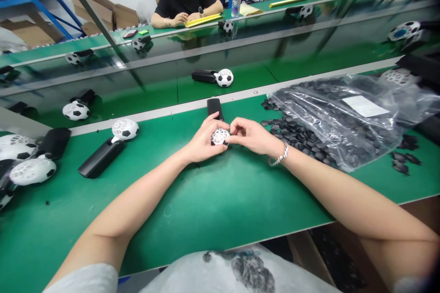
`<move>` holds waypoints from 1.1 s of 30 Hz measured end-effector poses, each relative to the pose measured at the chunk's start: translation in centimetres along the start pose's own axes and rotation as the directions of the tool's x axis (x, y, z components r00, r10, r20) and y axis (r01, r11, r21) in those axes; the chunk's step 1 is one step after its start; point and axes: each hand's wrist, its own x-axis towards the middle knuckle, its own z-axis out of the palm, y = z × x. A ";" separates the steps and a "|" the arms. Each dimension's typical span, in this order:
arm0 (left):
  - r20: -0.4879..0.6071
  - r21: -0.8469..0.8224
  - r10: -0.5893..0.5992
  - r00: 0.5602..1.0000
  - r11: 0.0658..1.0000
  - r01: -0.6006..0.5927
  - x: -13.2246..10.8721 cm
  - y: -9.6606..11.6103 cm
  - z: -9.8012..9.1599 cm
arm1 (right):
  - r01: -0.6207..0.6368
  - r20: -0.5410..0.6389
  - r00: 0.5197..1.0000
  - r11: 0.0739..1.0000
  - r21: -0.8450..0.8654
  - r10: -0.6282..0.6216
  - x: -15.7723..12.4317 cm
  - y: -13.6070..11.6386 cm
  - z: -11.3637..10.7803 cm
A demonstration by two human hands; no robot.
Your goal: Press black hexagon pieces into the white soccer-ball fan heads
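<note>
My left hand [206, 141] is wrapped round the white grille head of a soccer-ball handheld fan [220, 136], whose black handle points away from me on the green table. At the ball's right edge, my right hand [249, 135] has thumb and forefinger pinched together. Whatever those fingertips hold, if anything, is too small or covered to make out. Parts of the ball are hidden by the fingers of both hands. Right of my right hand, many small black flat pieces [302, 139] spill from a clear plastic bag [330, 114].
Another fan [103, 153] lies to the left, with several more piled at the left edge [32, 169]. Beyond a pale rail runs a green conveyor [158, 89] carrying spaced-out fans [224, 78]. Across it sits a person in black [187, 2], near a water bottle [236, 2].
</note>
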 end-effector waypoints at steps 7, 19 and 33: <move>-0.073 0.081 -0.276 0.958 0.956 0.282 -0.7 0.1 -0.8 | -0.201 -0.126 0.979 0.705 -0.681 0.157 -0.4 2.1 -4.9; -0.053 -0.039 -0.226 0.973 0.974 0.224 -0.6 -0.2 -1.4 | -0.036 -0.054 0.999 0.643 -0.765 -0.008 -0.5 1.3 -3.3; 0.056 0.004 -0.124 0.991 0.992 0.124 -0.5 -0.7 -1.8 | 0.387 0.084 0.919 0.846 -0.367 -0.385 -0.8 -0.9 0.3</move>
